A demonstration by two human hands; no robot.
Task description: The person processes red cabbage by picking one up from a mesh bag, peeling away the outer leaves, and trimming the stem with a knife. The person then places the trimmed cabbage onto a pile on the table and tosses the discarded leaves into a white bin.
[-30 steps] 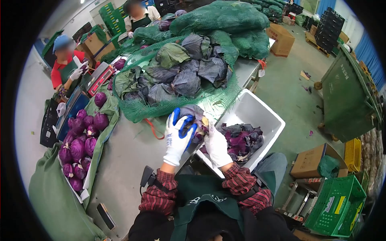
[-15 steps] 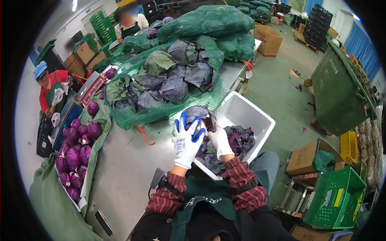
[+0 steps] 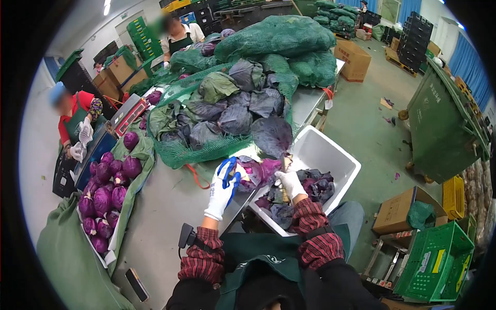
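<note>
My left hand (image 3: pixel 225 187), in a white glove with blue coating, grips a red cabbage (image 3: pixel 252 173) over the table's edge; its purple inner leaves are exposed. My right hand (image 3: pixel 292 185), in a white glove, is closed on what looks like a small knife (image 3: pixel 283 165), mostly hidden by the fist and leaf. A large dark outer leaf (image 3: pixel 272 135) stands up from the cabbage's right side, its pale base close to my right hand. Below, a white crate (image 3: pixel 330 150) holds dark loose leaves (image 3: pixel 316 187).
A green net sack (image 3: pixel 181 155) of unpeeled cabbages lies open on the metal table (image 3: pixel 170 206). Peeled cabbages (image 3: pixel 103 199) fill a cloth-lined container at left. Two co-workers stand beyond. A green bin (image 3: pixel 444 124), cartons and green crates (image 3: pixel 434 263) stand at right.
My left hand has moved left and down with the cabbage, now bared to bright purple. The outer leaf has swung up and away from it. My right hand has shifted slightly right.
</note>
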